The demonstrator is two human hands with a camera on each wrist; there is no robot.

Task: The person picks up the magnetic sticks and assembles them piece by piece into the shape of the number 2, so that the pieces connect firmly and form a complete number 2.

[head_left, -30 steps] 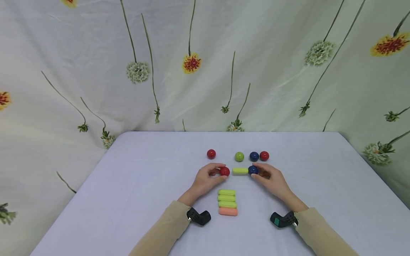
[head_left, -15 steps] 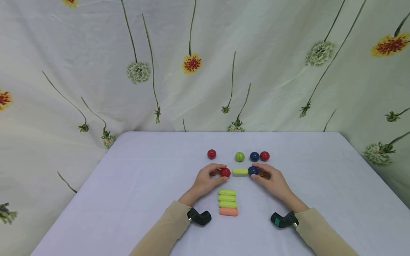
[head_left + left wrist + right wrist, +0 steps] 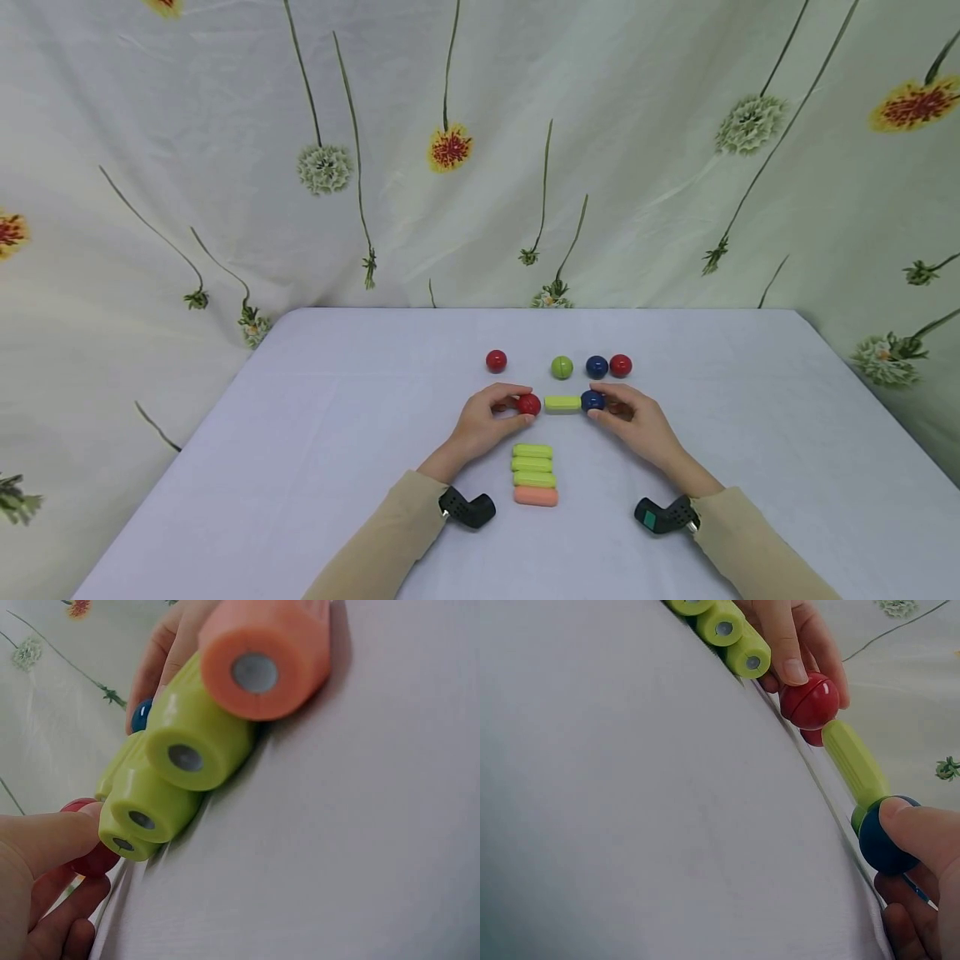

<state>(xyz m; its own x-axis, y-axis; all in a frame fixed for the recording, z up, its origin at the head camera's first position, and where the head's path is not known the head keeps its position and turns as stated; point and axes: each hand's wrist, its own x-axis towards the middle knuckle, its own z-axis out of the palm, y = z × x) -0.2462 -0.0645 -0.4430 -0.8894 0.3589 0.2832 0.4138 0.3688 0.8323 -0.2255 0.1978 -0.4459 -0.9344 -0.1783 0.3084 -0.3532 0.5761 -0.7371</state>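
Observation:
In the head view, my left hand (image 3: 483, 421) pinches a red ball (image 3: 529, 404) between thumb and fingers. Facing it, my right hand (image 3: 637, 419) pinches a dark blue ball (image 3: 592, 402). A yellow-green magnetic stick (image 3: 562, 403) runs leftward from that blue ball, end against it. Its free end points at the red ball across a narrow gap. The right wrist view has the stick (image 3: 855, 765) between the red ball (image 3: 810, 701) and the blue ball (image 3: 889, 838), my right thumb pressed on the blue one.
Nearer me lie three yellow-green sticks (image 3: 533, 465) and an orange stick (image 3: 536, 497), side by side; their ends carry grey metal discs. Beyond my hands sit a red ball (image 3: 497, 361), a green ball (image 3: 562, 367), a blue ball (image 3: 597, 367) and another red ball (image 3: 620, 365) on the white-covered table (image 3: 337, 433).
Both hands keep their grips. The held red ball and the stick have shifted very slightly toward me; the loose balls and sticks lie as before.

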